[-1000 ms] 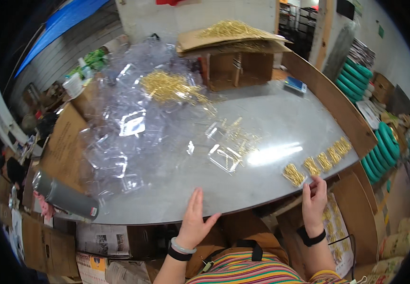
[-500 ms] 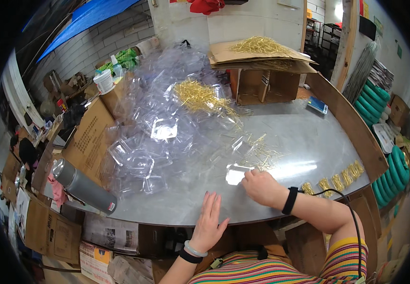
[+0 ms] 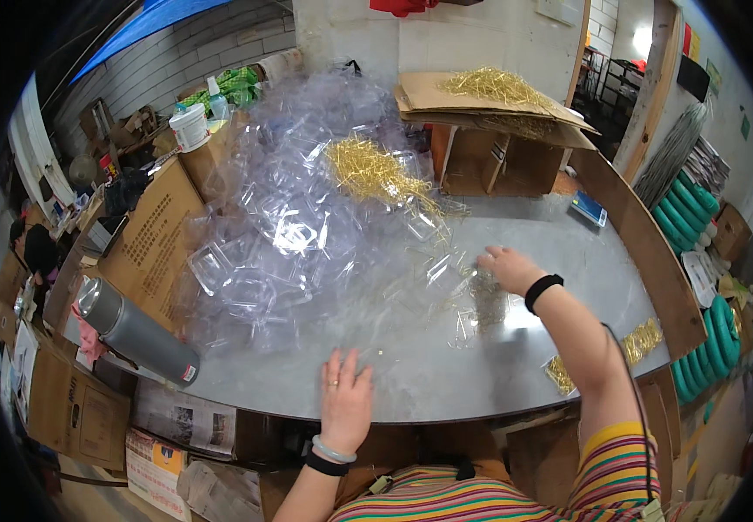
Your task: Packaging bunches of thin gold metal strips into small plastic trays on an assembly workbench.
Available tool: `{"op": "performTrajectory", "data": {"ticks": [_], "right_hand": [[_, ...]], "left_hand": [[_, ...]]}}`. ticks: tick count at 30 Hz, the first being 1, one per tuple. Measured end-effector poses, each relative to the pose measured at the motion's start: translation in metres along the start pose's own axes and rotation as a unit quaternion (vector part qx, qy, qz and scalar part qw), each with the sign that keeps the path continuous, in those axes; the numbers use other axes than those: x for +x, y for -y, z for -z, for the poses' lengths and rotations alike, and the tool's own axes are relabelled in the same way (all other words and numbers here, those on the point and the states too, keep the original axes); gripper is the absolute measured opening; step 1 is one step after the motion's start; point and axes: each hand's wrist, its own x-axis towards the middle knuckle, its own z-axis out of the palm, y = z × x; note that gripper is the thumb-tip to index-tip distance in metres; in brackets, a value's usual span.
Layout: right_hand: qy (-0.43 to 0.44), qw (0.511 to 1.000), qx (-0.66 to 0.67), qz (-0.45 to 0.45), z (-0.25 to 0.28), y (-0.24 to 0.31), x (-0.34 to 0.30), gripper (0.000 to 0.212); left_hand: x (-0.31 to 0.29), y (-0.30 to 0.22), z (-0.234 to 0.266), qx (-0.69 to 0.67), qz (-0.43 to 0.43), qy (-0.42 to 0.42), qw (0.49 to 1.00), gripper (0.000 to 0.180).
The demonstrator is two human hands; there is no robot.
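My left hand (image 3: 346,407) lies near the table's front edge with its fingers stretched out and slightly apart, holding nothing. Farther in, my right hand (image 3: 514,268) reaches over the metal tabletop, fingers extended and bent a little downward; nothing shows in them. Under and beside its fingertips are thin loose gold strips (image 3: 465,326) and a small clear plastic piece (image 3: 440,268). Small bundles of gold strips (image 3: 642,341) sit in a row along the right front edge, partly hidden by my right forearm. A tangled gold heap (image 3: 376,170) rests on a large pile of clear plastic containers (image 3: 281,209).
A grey bottle (image 3: 137,331) stands at the left edge beside a cardboard panel (image 3: 150,252). At the back, a cardboard box (image 3: 507,165) supports flat cardboard with more gold strips (image 3: 498,85). A small blue device (image 3: 589,209) lies by the raised right border (image 3: 646,252).
My right hand has moved forward from the near part of the table toward the loose strips. My left hand has shifted left. The camera view has turned slightly.
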Motion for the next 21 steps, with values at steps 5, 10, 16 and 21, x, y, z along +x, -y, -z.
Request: {"op": "performTrajectory", "data": {"ticks": [5,10,16,21], "right_hand": [[0.061,0.996,0.025,-0.06,-0.033,0.016,-0.009,0.05],[0.038,0.997,-0.072,-0.009,-0.005,0.1,-0.06,0.047],[0.012,0.998,0.036,0.054,0.025,0.158,-0.108,0.051],[-0.033,0.97,0.23,-0.079,0.05,0.147,-0.139,0.047]], "left_hand": [[0.0,-0.01,0.018,0.01,0.026,-0.042,0.999,0.048],[-0.006,-0.039,-0.001,-0.173,-0.092,0.037,0.98,0.052],[0.007,-0.056,-0.025,-0.179,-0.094,0.042,0.978,0.053],[0.004,-0.053,-0.025,-0.184,-0.064,0.058,0.979,0.059]]}}
